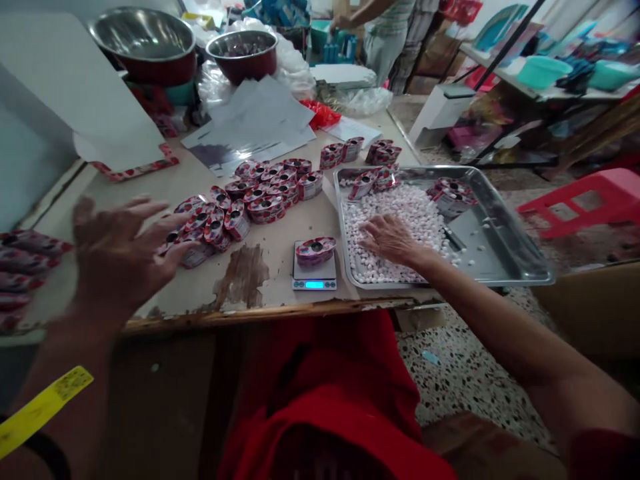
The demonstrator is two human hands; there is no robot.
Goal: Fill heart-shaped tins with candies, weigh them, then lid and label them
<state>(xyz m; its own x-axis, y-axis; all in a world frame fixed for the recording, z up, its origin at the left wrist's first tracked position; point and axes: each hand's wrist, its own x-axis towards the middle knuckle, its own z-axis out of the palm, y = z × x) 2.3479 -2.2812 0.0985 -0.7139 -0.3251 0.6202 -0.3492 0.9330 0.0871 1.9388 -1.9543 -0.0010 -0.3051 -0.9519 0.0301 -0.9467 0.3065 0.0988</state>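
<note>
Well, far left: dark red packs (25, 273) lie close together on the table (307, 219), partly behind the left arm.
Yellow strip (45, 407): it sits at the left wrist, by a dark band.
Left hand (120, 247): blurred, palm down over the table, holding nothing that I can see; the fingers are spread apart, the thumb near the cartons, though I cannot tell whether it touches them.
White box (115, 137): behind that hand, lid raised, red pattern along its lower edge.
Bowls: a big bowl (145, 43) and, to its right, a smaller bowl (243, 57) with dark bits inside.
Cartons (267, 190): patterned red, standing bunched mid-table, dark round openings on top, with grey sheets (260, 123) behind.
Scale (314, 275): near the front edge, its display lit blue; one carton (316, 250) stands on its plate.
Tray (520, 275): metal, just right of the scale, pale pellets (400, 203) heaped in its left part, more cartons at the back and middle.
Right hand (393, 240): down on the pellets, fingers bent slightly; I cannot tell whether they close on any.
Co-worker (393, 40): beyond the table, one arm reaching left.
Stool (590, 200): red plastic, right of the tray.
</note>
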